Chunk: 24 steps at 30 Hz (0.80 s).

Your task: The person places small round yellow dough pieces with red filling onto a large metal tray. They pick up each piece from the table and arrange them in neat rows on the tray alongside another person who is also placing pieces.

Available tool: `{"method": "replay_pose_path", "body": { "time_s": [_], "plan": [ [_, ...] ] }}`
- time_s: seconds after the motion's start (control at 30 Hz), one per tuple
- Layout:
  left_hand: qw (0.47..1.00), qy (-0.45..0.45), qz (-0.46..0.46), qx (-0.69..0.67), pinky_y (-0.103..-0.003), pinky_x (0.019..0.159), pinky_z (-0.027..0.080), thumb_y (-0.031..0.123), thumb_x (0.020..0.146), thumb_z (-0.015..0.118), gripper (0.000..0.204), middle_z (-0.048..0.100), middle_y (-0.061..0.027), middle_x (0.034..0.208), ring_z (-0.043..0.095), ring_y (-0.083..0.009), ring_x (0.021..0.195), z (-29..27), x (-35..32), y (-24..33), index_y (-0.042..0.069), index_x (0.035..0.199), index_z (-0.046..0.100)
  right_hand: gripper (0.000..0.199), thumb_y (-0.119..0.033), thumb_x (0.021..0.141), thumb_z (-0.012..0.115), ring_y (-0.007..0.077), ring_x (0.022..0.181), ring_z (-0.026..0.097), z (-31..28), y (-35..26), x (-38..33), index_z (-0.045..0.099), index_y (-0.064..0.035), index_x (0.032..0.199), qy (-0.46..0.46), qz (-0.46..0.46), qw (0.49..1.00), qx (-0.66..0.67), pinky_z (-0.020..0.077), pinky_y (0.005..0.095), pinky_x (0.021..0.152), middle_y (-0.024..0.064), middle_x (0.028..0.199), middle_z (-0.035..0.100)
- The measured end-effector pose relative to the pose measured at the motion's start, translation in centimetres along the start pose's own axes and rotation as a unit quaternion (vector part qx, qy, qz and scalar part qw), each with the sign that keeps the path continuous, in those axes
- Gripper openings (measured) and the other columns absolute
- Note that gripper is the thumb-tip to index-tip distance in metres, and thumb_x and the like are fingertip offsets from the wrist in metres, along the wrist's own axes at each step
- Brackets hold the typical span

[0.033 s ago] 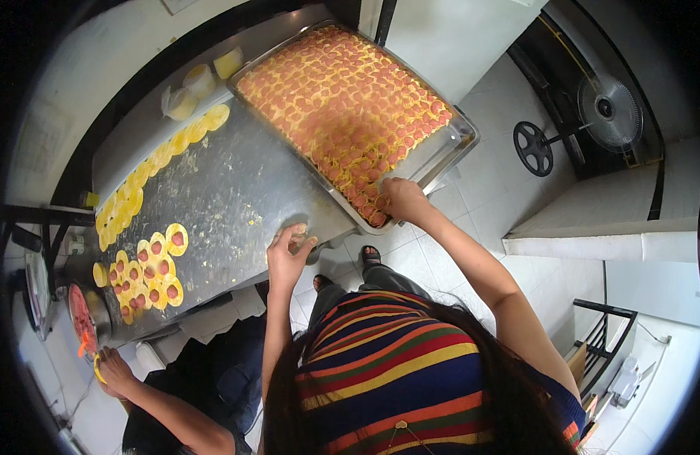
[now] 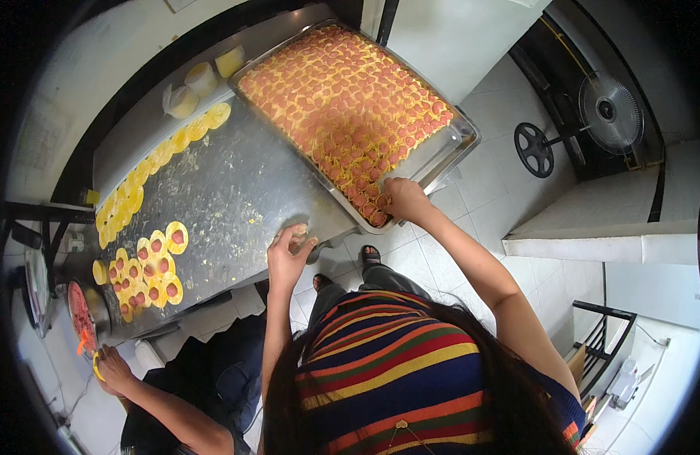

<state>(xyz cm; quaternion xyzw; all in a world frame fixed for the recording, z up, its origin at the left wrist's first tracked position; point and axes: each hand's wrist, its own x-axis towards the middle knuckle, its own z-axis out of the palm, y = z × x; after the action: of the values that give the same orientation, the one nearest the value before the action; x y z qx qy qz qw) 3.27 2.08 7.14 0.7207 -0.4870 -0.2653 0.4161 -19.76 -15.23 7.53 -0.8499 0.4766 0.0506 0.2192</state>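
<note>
My right hand point(image 2: 407, 199) is closed, fingers bent down at the near right part of a large metal tray point(image 2: 465, 135). Packed rows of small filled dough pieces point(image 2: 350, 98), yellow with pink filling, cover most of that tray. Whatever the right fingers grip is hidden beneath them. Over the front edge of the steel table point(image 2: 228, 189), my left hand point(image 2: 291, 254) has its fingers curled and its thumb apart, with nothing seen in it. Further left lie flat yellow dough rounds point(image 2: 149, 265) topped with dabs of pink filling.
Overlapping plain dough rounds point(image 2: 160, 159) line the table's back edge, near wrapped yellow stacks point(image 2: 200, 79). A co-worker's hand point(image 2: 114, 368) is beside a bowl of pink filling point(image 2: 83, 315) at lower left. A fan point(image 2: 609, 112) stands at the right.
</note>
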Motion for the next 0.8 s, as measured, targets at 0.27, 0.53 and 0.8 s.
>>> {"method": "replay_pose_path", "body": {
  "time_s": [0.27, 0.53, 0.8],
  "plan": [
    [1.0, -0.001, -0.013, -0.015, -0.03, 0.069, 0.053, 0.009, 0.069, 0.076, 0.034, 0.064, -0.0126, 0.092, 0.064, -0.0209, 0.078, 0.1, -1.1, -1.2, 0.003, 0.1, 0.063, 0.034, -0.033, 0.067, 0.073, 0.0307, 0.07, 0.063, -1.5, 1.6, 0.8, 0.063, -0.0034, 0.078, -0.064, -0.03, 0.997, 0.041, 0.0497, 0.0378, 0.065, 0.0159, 0.07, 0.063],
    [0.999, 0.003, -0.043, -0.012, -0.029, 0.07, 0.053, 0.006, 0.073, 0.073, 0.029, 0.064, -0.0123, 0.09, 0.064, -0.0187, 0.077, 0.1, -1.2, -0.6, 0.002, 0.1, 0.063, 0.036, -0.028, 0.07, 0.069, 0.0295, 0.082, 0.063, -3.4, 2.5, 0.8, 0.063, -0.0045, 0.096, -0.143, -0.062, 0.982, 0.107, 0.05, 0.0357, 0.071, 0.0148, 0.087, 0.065],
    [1.0, 0.002, -0.002, -0.009, -0.03, 0.07, 0.053, 0.006, 0.074, 0.071, 0.026, 0.063, -0.0124, 0.09, 0.064, -0.019, 0.078, 1.0, 0.7, 1.9, 0.001, 0.099, 0.063, 0.037, -0.018, 0.063, 0.07, 0.0318, 0.091, 0.061, -1.0, 2.3, 1.3, 0.061, -0.0033, 0.096, -0.061, -0.035, 0.996, -0.055, 0.0505, 0.0399, 0.075, 0.0173, 0.094, 0.062]
  ]
}}
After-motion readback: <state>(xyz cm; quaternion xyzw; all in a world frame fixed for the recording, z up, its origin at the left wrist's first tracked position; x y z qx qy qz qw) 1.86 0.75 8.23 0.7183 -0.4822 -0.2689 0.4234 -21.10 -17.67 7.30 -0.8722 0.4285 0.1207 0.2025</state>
